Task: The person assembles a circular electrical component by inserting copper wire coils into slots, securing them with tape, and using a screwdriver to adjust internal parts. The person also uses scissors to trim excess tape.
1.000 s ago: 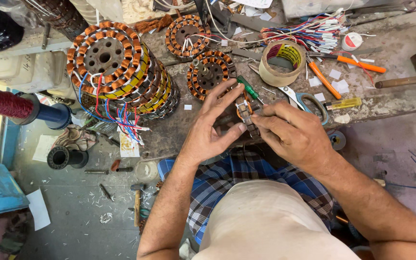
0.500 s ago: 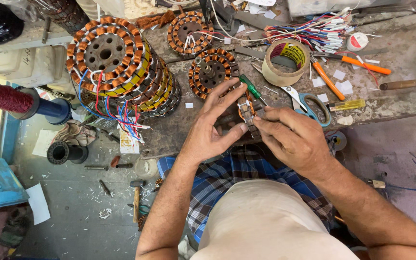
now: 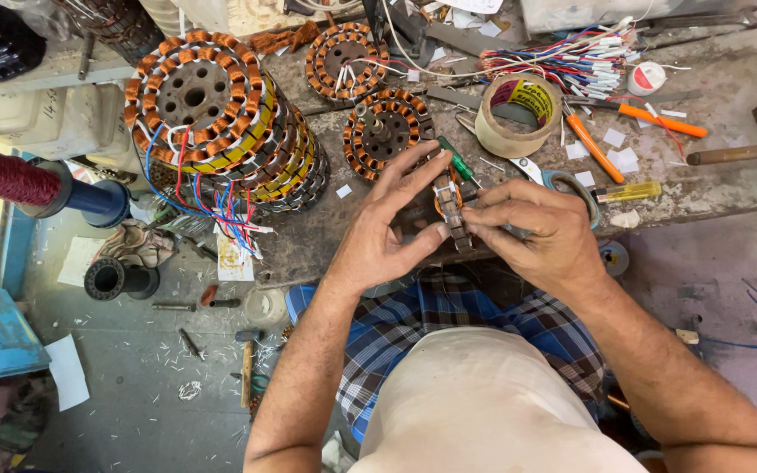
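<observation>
We're holding a small wound motor core (image 3: 450,208) between both hands, edge-on, just above the near edge of the workbench (image 3: 711,188). Left hand (image 3: 387,232) is curled narrow around its left side, fingertips on the top and thumb under. Right hand (image 3: 541,235) pinches its right side, fingers closed on it. A green screwdriver (image 3: 456,164) lies just behind the core. Tape roll (image 3: 519,114) sits further back, nothing visible inside it. Stack of wound cores (image 3: 221,123) stands well left of our core; a flat one (image 3: 387,131) sits just behind the left hand.
</observation>
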